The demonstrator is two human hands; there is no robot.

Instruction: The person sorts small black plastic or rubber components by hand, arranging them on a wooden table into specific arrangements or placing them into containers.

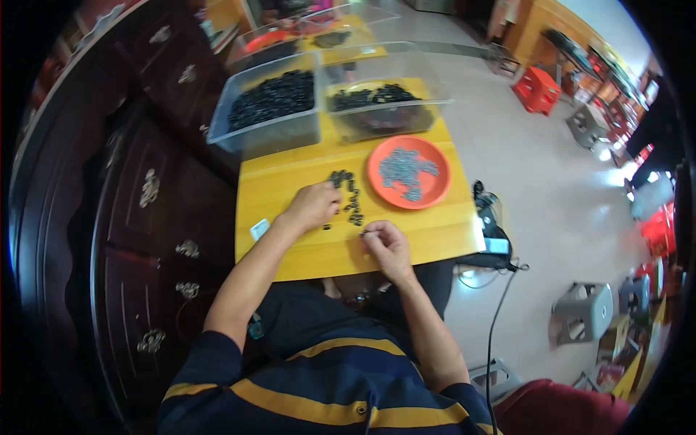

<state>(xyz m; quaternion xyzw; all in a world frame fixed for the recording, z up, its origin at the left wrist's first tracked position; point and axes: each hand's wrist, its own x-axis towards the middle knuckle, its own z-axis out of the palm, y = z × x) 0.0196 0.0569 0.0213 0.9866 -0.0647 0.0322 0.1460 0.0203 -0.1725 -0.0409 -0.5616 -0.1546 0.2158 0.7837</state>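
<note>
Small black parts (354, 206) lie in a loose, bent row on the yellow tabletop (290, 250). Over the left side of that row is my left hand (315, 205), fingers curled down among the parts; whether it grips one is hidden. My right hand (387, 246) is near the front of the table, thumb and fingers pinched on a small black part (365, 233). To the right of the row, an orange plate (374, 183) holds many small silvery-grey pieces (407, 172).
Behind the row stand a clear plastic bin (283, 145) heaped with black parts and another clear bin (384, 122) holding fewer. A small white label-like item (259, 229) lies at the table's left edge. Dark wooden drawers (156, 217) flank the left; a black cable (500, 312) hangs at the right.
</note>
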